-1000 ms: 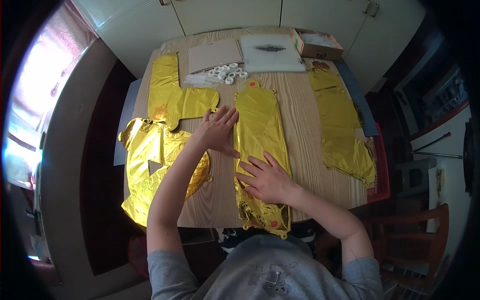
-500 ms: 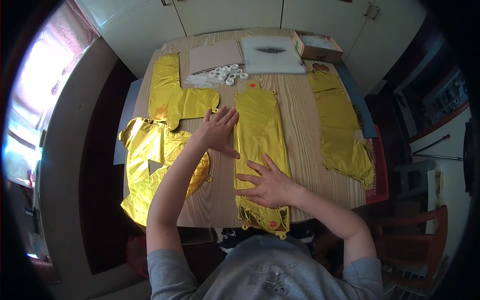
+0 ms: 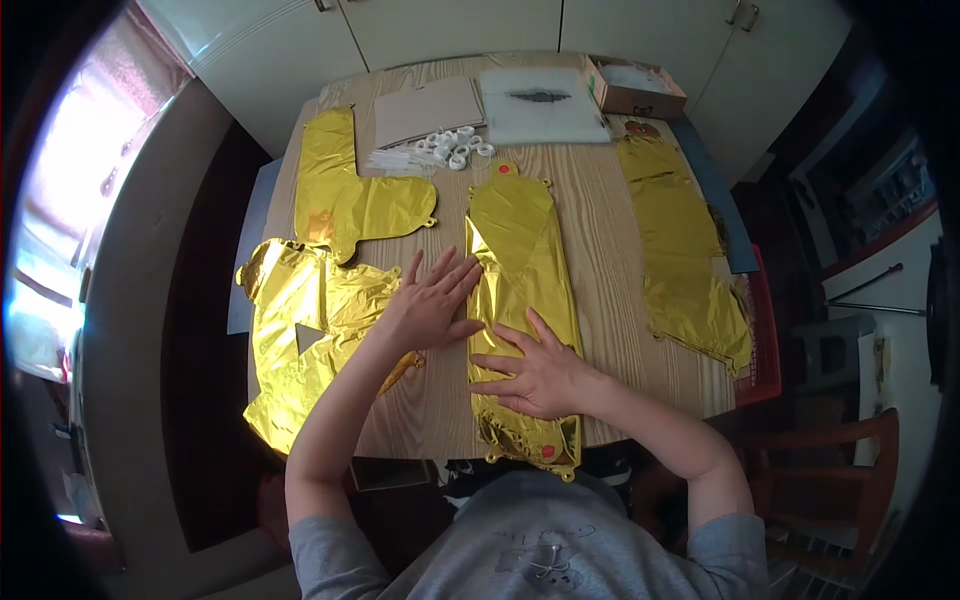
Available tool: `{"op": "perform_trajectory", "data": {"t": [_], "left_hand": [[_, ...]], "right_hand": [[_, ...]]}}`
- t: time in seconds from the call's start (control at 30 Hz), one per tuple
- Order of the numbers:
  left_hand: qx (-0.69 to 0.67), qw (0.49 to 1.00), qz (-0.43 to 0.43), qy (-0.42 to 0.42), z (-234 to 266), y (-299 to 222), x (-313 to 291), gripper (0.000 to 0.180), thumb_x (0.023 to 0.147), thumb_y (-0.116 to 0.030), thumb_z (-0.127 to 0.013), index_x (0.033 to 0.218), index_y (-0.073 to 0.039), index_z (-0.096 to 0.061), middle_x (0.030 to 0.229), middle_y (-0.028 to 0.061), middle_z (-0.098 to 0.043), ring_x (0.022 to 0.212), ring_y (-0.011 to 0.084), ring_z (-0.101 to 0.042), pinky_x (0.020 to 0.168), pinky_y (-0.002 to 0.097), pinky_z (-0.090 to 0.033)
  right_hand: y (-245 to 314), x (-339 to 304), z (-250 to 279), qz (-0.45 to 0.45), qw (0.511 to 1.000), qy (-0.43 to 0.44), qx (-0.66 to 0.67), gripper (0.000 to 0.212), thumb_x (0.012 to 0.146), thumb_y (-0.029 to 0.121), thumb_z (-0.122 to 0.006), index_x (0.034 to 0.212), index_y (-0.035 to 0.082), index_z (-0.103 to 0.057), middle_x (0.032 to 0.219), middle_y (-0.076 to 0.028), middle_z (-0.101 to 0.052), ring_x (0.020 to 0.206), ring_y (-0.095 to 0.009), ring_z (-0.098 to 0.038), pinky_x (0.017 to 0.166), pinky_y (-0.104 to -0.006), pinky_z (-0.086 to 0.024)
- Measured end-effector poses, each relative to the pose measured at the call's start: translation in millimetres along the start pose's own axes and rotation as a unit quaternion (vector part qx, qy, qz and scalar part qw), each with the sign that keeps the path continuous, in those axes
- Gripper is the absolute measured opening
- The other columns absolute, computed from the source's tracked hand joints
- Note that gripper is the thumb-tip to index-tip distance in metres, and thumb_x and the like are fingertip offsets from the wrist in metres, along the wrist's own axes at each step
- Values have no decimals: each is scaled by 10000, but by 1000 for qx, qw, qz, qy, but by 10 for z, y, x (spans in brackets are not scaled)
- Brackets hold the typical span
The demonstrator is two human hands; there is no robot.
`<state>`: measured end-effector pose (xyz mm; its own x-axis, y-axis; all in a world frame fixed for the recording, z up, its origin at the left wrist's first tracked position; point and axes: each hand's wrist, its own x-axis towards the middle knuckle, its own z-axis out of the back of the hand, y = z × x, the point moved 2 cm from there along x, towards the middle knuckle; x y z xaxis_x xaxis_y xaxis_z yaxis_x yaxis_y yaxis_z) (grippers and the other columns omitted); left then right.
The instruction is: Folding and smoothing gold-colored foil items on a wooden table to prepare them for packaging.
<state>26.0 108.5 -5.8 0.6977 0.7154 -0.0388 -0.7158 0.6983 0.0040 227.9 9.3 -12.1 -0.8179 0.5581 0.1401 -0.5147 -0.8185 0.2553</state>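
Note:
A flat gold foil balloon (image 3: 515,230), long and narrow, lies lengthwise before me, with small tabs at its corners and a red dot near each end. Its near end is crinkled and reaches past the table edge. My right hand (image 3: 540,372) rests flat on its lower half, fingers spread. At the balloon's left edge, my left hand (image 3: 430,303) has its fingers stretched out, the tips touching the foil. To the left lie an L-shaped gold foil balloon (image 3: 330,190) and a crumpled, rounded gold one (image 3: 290,340) with a triangular gap, partly behind my left forearm.
Another gold foil balloon (image 3: 680,240) lies along the right side of the wooden table (image 3: 610,270). At the back are white tape rings (image 3: 458,150), a cardboard sheet (image 3: 430,112), a translucent white pack (image 3: 545,110) and an open box (image 3: 635,92). A red basket (image 3: 765,330) stands beside the table.
My left hand has slid toward me along the balloon's left edge. My right hand stays in nearly the same place. Bright reflections on the foil have shifted.

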Motion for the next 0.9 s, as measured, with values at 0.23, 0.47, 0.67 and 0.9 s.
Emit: {"op": "perform_trajectory", "data": {"t": [0.23,0.47,0.67,0.9], "left_hand": [[12,999,35,16,-17,159,345,961,833,-728,-437,1494,-55,-251,1553,87,-275,1457,249,-188,1171,524,-109],[15,998,64,14,6,275,550,1083,769,-781,-476,1473,12,-256,1546,133,-271,1454,256,-195,1169,517,-135],[17,997,69,-7,-22,310,582,1087,769,-788,-467,1470,17,-266,1536,139,-290,1456,265,-188,1161,543,-125],[32,993,117,-9,28,38,407,1071,772,-782,-468,1456,24,-297,1527,164,-299,1465,273,-159,1149,576,-79]], "right_hand": [[10,1,53,-13,998,62,-9,413,969,485,-401,1373,430,-462,1504,85,-354,1438,-309,-193,1133,-659,-45],[59,-26,87,1,998,66,-9,417,975,457,-392,1386,415,-450,1512,78,-344,1439,-338,-183,1134,-659,-53],[106,-146,12,20,998,66,-4,427,977,464,-373,1392,397,-446,1509,74,-351,1438,-351,-187,1128,-662,-73],[134,-394,99,43,998,54,7,409,968,472,-411,1359,386,-493,1485,67,-395,1415,-361,-250,1118,-663,-124]]}}
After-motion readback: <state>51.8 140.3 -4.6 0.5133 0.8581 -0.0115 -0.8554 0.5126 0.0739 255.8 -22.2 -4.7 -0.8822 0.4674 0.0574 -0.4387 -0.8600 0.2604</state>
